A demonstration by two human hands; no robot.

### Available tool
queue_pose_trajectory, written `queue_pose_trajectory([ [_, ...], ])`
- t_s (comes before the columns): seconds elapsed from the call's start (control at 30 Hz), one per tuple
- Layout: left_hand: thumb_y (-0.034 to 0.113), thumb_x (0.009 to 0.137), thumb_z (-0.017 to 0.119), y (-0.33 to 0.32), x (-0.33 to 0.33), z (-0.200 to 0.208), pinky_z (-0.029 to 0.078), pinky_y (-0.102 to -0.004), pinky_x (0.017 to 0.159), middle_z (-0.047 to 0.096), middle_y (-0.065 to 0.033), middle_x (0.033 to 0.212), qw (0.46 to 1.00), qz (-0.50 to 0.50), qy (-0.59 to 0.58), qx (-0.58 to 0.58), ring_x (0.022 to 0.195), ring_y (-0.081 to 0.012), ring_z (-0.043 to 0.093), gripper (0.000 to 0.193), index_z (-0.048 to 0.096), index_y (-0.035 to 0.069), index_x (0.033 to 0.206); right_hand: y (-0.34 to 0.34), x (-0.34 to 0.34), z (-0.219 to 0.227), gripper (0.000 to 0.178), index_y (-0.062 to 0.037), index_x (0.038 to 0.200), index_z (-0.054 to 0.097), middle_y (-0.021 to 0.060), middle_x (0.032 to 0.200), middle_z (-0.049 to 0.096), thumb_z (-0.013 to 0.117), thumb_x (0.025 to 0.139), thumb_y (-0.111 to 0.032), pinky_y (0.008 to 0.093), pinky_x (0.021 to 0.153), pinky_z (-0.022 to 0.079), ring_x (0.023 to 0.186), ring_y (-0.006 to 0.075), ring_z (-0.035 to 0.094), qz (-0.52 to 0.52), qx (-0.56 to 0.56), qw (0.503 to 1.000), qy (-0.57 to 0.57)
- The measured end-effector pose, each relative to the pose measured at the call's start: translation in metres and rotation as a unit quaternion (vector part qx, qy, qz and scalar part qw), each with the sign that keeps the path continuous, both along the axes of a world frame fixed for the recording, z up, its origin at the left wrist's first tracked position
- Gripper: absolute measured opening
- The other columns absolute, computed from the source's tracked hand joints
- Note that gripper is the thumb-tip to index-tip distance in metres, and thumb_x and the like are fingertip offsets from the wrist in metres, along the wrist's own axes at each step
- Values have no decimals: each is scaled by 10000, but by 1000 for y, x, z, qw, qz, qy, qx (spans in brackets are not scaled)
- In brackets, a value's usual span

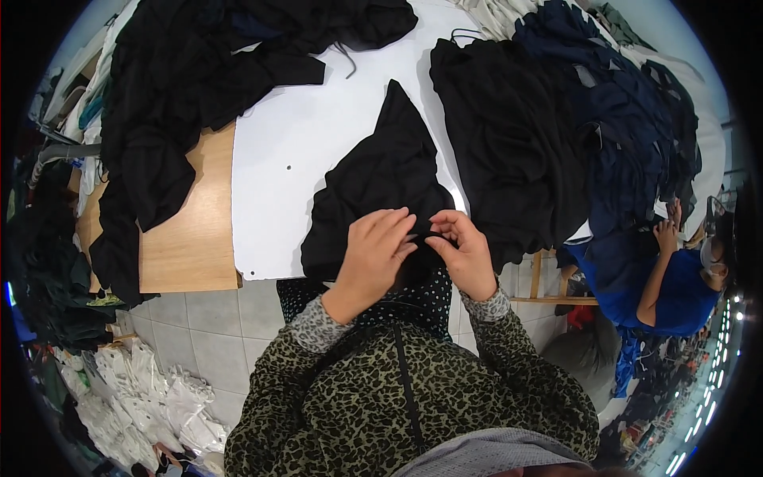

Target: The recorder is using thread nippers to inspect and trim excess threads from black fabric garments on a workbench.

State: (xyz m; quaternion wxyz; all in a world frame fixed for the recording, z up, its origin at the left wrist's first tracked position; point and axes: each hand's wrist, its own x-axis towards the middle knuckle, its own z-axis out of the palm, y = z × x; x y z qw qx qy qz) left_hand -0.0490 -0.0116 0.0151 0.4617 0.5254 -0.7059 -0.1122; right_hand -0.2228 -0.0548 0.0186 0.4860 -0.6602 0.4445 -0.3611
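A black garment (373,171) lies in front of me, its pointed end reaching away across the white table board and its near edge gathered up at my body. My right hand (467,256) pinches that near edge between thumb and fingers. Close beside it, my left hand (369,261) has its fingers bent over the same cloth, with the thumb below them. A narrow fold of black fabric runs between the two hands. The exact fingertip hold of the left hand is partly hidden by the dark cloth.
Black garments (163,103) are heaped at the far left over a wooden tabletop (187,230). To the right lie a black garment stack (509,143) and a navy pile (632,135). A person in blue (660,286) works at right. White bundles (151,397) cover the floor at lower left.
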Motion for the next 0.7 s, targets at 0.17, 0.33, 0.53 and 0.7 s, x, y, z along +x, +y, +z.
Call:
queue_pose_trajectory([
  [0.17, -15, 728, 655, -4, -1, -25, 435, -395, 903, 643, -85, 915, 999, 36, -2, -29, 880, -243, 620, 272, 599, 26, 991, 3, 4, 6, 285, -9, 1054, 556, 73, 930, 620, 650, 788, 30, 273, 780, 485, 863, 175, 596, 0, 1, 1000, 2],
  [0.33, -55, 701, 638, -2, 2, -29, 494, -369, 771, 636, -95, 884, 996, 22, 19, -81, 822, -272, 622, 293, 602, 21, 982, 8, 8, 17, 311, -61, 1016, 582, 43, 904, 608, 707, 733, -34, 315, 760, 406, 822, 209, 551, 26, -173, 972, 160],
  [0.53, -69, 656, 627, 2, 2, -28, 486, -350, 636, 627, -94, 859, 994, -2, 20, -105, 735, -267, 611, 327, 600, 19, 969, 11, 10, -1, 187, -71, 805, 632, 27, 796, 586, 733, 661, -8, 321, 738, 383, 788, 218, 529, -80, -275, 952, 112],
  [0.7, -42, 633, 640, 1, 8, -26, 477, -332, 620, 627, -80, 841, 991, -7, 5, -130, 714, -244, 608, 335, 601, 25, 960, 9, 7, -8, 181, -67, 819, 637, 42, 795, 600, 720, 674, 3, 330, 715, 397, 765, 230, 528, -87, -319, 939, 95],
])
